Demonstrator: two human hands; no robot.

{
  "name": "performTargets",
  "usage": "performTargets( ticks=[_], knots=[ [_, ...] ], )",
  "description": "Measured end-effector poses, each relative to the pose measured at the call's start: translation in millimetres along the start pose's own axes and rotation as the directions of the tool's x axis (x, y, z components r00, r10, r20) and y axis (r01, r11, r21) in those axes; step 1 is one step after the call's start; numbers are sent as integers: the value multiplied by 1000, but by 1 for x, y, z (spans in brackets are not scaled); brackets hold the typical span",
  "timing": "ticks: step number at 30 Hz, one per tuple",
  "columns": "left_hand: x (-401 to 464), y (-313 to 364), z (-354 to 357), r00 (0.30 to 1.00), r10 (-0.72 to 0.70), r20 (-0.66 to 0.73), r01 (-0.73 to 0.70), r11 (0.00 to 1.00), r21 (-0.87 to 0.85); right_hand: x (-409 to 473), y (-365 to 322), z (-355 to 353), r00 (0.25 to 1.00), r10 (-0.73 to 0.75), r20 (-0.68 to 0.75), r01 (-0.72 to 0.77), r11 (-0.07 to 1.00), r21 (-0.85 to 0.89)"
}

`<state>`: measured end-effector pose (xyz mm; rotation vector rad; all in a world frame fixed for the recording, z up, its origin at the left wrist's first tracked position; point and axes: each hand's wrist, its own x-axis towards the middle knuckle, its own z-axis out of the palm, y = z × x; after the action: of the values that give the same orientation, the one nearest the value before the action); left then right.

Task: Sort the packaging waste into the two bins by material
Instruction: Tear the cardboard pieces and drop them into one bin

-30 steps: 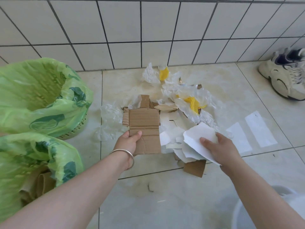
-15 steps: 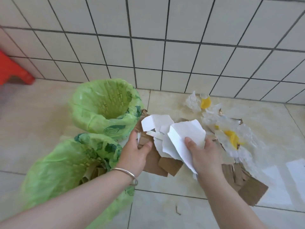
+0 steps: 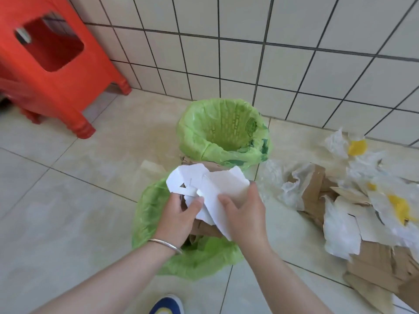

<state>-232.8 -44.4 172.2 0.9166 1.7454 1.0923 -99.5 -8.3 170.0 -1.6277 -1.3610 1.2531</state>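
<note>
Both our hands, left point(image 3: 179, 214) and right point(image 3: 244, 214), clutch white paper scraps point(image 3: 210, 184) and cardboard point(image 3: 204, 227) directly above the nearer green bin point(image 3: 195, 264); loose edge pieces could flutter past its rim.

No lettering, number or brand can be read anywhere. The thin green plastic bin liner point(image 3: 226, 132) beyond the grip carries a darker green round emblem and patches of print near its right rim (too small and crumpled to make out any words). The crumpled white plastic wrappers with yellow patches point(image 3: 394, 207), lying to the right of the grip, show only colour and no legible marks. The white paper sheets point(image 3: 210, 184) held in the grip are blank on the faces that show.
</note>
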Motion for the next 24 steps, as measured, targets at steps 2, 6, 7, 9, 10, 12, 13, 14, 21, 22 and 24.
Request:
performTargets(
  ticks=[2, 6, 7, 9, 10, 12, 13, 14, 21, 22, 24],
  knots=[
    [8, -13, -13, 996, -88, -22, 89, 995, 49, -1, 1, 17, 998, -31, 55, 36, 995, -96],
    [23, -41, -25, 970, -195, -144, 231, 923, 307, -2, 9, 44, 984, -41, 173, 105, 920, -378],
    [26, -45, -25, 971, -187, -149, 232, 884, 407, -3, 12, 49, 979, -11, 204, 100, 896, -432],
    [34, -52, -18, 979, -195, -66, 194, 770, 608, -1, 19, 58, 963, 82, 258, 69, 846, -528],
    [39, -55, -13, 977, -215, -6, 159, 705, 691, 2, 22, 61, 949, 140, 284, 50, 818, -574],
    [49, -62, -3, 960, -269, 84, 89, 573, 815, 10, 25, 65, 916, 252, 313, 23, 745, -667],
    [55, -64, 0, 947, -302, 110, 63, 509, 859, 16, 26, 66, 901, 294, 320, 36, 684, -729],
    [60, -65, 2, 934, -332, 130, 35, 448, 893, 21, 28, 66, 880, 330, 341, 84, 598, -797],
    [83, -90, 16, 793, -590, 154, -62, 172, 983, 30, 44, 73, 741, 539, 402, 275, 302, -913],
    [84, -93, 17, 788, -600, 140, -67, 143, 987, 32, 43, 72, 749, 521, 409, 274, 319, -907],
    [84, -91, 14, 804, -582, 124, -115, 54, 992, 33, 36, 68, 805, 434, 404, 263, 349, -900]
  ],
)
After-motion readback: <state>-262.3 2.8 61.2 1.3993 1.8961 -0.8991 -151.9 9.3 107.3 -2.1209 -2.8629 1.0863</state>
